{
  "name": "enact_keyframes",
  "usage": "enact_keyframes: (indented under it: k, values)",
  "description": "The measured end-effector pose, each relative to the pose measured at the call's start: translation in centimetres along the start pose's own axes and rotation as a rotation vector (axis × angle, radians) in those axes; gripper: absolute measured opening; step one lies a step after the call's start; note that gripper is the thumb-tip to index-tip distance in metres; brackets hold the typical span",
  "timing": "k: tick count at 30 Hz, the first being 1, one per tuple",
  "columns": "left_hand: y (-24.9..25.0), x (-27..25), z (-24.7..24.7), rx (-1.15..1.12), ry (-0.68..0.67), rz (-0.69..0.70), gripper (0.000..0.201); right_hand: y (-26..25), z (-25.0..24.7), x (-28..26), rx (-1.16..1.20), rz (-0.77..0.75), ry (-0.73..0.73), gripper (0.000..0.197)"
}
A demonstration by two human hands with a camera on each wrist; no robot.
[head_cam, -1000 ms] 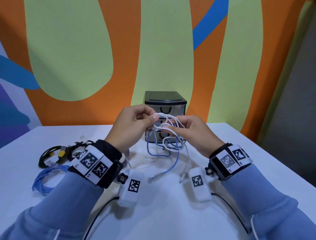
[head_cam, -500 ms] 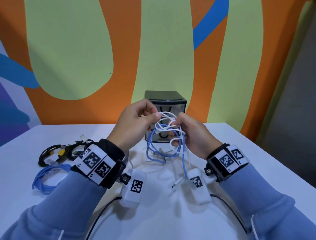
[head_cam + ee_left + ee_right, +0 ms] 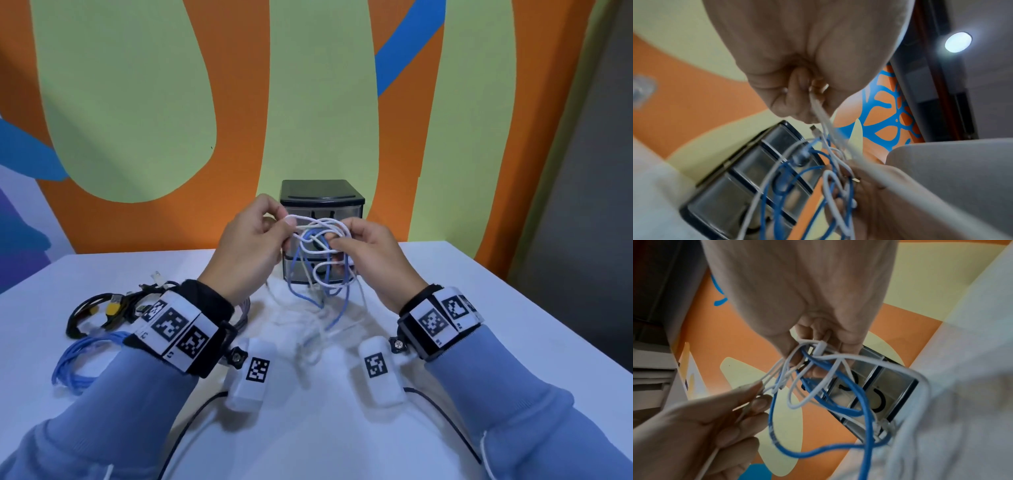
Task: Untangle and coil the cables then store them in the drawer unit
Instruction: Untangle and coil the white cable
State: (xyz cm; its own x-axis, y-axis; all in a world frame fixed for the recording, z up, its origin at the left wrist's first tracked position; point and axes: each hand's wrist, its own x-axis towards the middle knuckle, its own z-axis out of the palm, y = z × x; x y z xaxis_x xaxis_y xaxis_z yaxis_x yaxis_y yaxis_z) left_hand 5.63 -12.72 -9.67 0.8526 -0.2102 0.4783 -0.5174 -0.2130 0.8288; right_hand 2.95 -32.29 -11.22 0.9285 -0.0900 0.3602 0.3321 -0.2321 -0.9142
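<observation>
Nearest the camera, two blue sleeves [image 3: 507,421] with tagged wristbands, reaching over the white table [image 3: 496,308]. At near left on the tabletop, a coiled blue cable [image 3: 73,363], with a black bundle [image 3: 102,308] with yellow plugs just beyond it. Raised above mid-table, a tangle of white cable [image 3: 320,228] and blue cable [image 3: 337,305], loose ends trailing down to the surface. Left hand [image 3: 250,253] pinching a white strand between thumb and fingertips; right hand [image 3: 371,260] curled around loops on the tangle's right side. Farther back, directly behind the tangle, the black drawer unit [image 3: 322,195], drawers closed, set against the orange and green wall [image 3: 137,102].
</observation>
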Motion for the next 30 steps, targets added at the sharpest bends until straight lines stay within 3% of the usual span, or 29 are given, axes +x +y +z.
enact_keyframes:
  k: [5,9,12,18,23,30]
  values:
    - [-0.4,0.2,-0.6,0.25,0.06,0.099,0.013,0.2,0.0,-0.2,0.146,0.001,-0.06,0.013]
    - [0.2,-0.2,-1.0,0.379,0.104,0.172,0.012,-0.3,-0.9,-0.4,0.2,0.06,-0.331,0.014]
    - [0.5,-0.5,-0.8,0.423,0.118,0.216,0.009,-0.5,-0.9,-0.4,0.137,0.079,-0.418,0.017]
    - [1.0,-0.3,-1.2,0.478,0.141,0.228,0.011,-0.5,-0.8,-0.6,0.227,0.061,-0.376,0.02]
    - [0.6,-0.5,-1.7,0.412,0.031,0.136,0.025,0.2,0.3,-0.6,0.279,0.063,-0.324,0.029]
    - [-0.1,-0.2,-1.9,0.274,-0.035,0.112,0.013,0.1,0.4,-0.7,0.282,0.05,-0.317,0.024]
